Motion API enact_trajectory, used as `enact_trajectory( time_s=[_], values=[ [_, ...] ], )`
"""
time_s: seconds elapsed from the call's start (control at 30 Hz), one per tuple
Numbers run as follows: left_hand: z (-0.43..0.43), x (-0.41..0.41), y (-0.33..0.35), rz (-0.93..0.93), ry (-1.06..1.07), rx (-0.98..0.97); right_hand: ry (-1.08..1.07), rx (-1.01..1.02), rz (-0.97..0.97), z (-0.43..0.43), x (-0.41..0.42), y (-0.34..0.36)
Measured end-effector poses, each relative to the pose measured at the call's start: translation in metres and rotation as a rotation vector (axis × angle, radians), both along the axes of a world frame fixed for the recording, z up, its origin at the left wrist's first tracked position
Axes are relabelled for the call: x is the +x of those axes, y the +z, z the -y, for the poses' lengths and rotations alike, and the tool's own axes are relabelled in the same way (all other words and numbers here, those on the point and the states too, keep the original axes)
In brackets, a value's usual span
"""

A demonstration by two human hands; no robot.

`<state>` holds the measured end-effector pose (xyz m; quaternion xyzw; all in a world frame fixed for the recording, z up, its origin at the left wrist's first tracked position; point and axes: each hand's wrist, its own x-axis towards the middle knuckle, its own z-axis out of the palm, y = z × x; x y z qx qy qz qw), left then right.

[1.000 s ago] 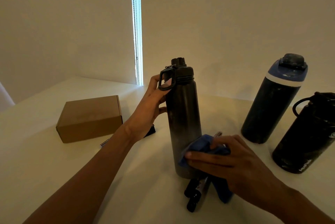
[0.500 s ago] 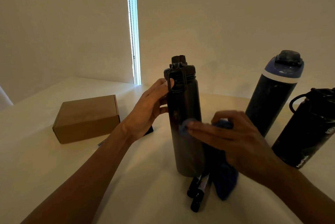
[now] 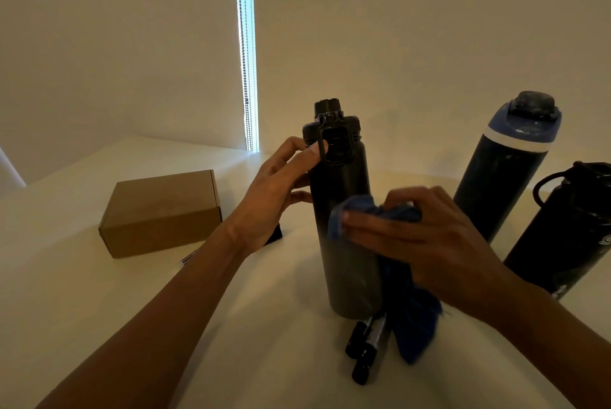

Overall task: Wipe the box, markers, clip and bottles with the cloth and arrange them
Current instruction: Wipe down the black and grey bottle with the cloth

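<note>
Standing upright near the middle of the desk point(image 3: 99, 309), the tall dark bottle point(image 3: 344, 263) has its black screw lid on, and the lid's carry loop hangs down over the front of its neck. The left hand point(image 3: 274, 200) grips the bottle just under the lid from the left side, its thumb resting against the loop and its fingers curled toward the bottle's body. The right hand point(image 3: 429, 243) clutches the bunched blue cloth point(image 3: 357, 210) and presses it against the right front of the bottle about halfway up; the loose end of the cloth hangs down beside the bottle to the desk surface. Two black-capped markers point(image 3: 365, 349) lie side by side on the desk right at the foot of the bottle, on the near side, with their caps pointing toward the near edge and the cloth's tail just beside them. A closed brown cardboard box point(image 3: 158, 213) sits toward the left edge, well apart from the bottle. A small black object point(image 3: 276, 235) lies behind the left wrist, mostly hidden, so what it is cannot be told. Toward the right edge stand two more bottles near each other: a dark bottle with a blue lid point(image 3: 506, 177) farther back, and a black bottle with a loop handle point(image 3: 568, 230) nearer, partly cut off by the frame. A bright window strip point(image 3: 246, 44) runs down the wall above the far corner of the desk.
</note>
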<state>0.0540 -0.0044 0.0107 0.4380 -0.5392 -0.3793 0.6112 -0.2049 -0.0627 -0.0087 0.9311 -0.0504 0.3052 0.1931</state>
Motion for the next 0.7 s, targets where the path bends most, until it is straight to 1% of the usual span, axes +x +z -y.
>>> enact_trajectory(
  time_s=[0.03,0.07,0.1,0.17,0.2,0.27,0.3,0.33,0.37,0.47,0.53,0.63,0.7],
  values=[
    [-0.001,0.0,0.0,0.011,-0.001,0.001,0.044,-0.012,-0.06,0.008,-0.005,-0.016],
    [-0.001,0.0,0.001,0.022,-0.003,0.001,0.079,0.046,-0.097,0.0,-0.005,-0.023],
    [-0.001,0.0,0.001,0.034,-0.005,0.0,0.124,0.03,-0.059,-0.002,-0.006,-0.029],
    [-0.002,-0.002,0.002,0.044,-0.004,0.001,0.044,-0.174,-0.132,0.006,-0.012,-0.011],
    [-0.002,-0.002,0.002,0.044,0.001,0.001,-0.017,-0.25,-0.127,0.005,-0.012,0.002],
    [-0.002,-0.004,0.002,0.038,0.005,0.0,-0.052,-0.217,-0.086,0.008,-0.005,0.026],
    [-0.003,-0.004,0.003,0.036,0.009,-0.003,-0.003,-0.15,-0.048,0.011,0.001,0.031],
    [-0.003,-0.004,0.003,0.035,0.015,-0.01,0.032,-0.123,-0.018,0.015,0.006,0.035],
    [-0.004,-0.004,0.004,0.036,0.022,-0.02,0.036,-0.133,-0.002,0.015,0.01,0.038],
    [-0.004,-0.001,0.003,0.019,0.03,-0.046,-0.067,-0.161,0.017,0.004,0.016,0.037],
    [-0.004,0.002,0.001,0.025,0.039,-0.054,-0.104,-0.137,-0.074,-0.002,0.004,0.021],
    [-0.003,0.003,0.0,0.02,0.033,-0.045,-0.132,-0.146,-0.308,-0.016,-0.015,-0.008],
    [-0.003,0.003,0.001,0.036,0.028,-0.035,-0.15,-0.091,-0.377,-0.023,-0.021,-0.014]
  ],
)
